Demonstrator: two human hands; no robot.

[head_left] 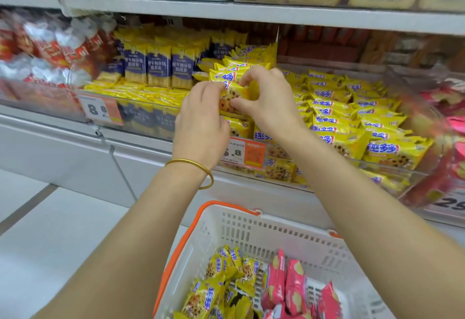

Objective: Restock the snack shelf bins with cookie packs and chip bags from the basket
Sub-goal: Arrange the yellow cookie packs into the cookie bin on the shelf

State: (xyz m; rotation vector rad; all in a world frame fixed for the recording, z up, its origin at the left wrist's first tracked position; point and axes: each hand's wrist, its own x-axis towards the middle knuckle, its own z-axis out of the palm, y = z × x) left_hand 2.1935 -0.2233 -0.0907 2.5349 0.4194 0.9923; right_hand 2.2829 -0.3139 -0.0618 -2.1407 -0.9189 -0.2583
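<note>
The person's left hand (201, 115) and right hand (266, 100) are both pinching one small yellow plastic cookie pack printed with chocolate-chip cookies (232, 100), the fingers curling round its edges. They are holding it over the left end of the clear plastic shelf bin (377, 165), just above the rows of matching yellow packs (352, 127) lying in that bin. A thin gold bangle (186, 160) is sitting on the left wrist. Below the arms, a white perforated plastic basket with an orange rim (264, 230) is holding more yellow cookie packs (221, 276) on its left side and pink chip bags (289, 281) on its right. An orange price tag (244, 152) is hanging on the bin's front. In the neighbouring bin to the left, navy-and-yellow biscuit packs (157, 69) are standing upright.
</note>
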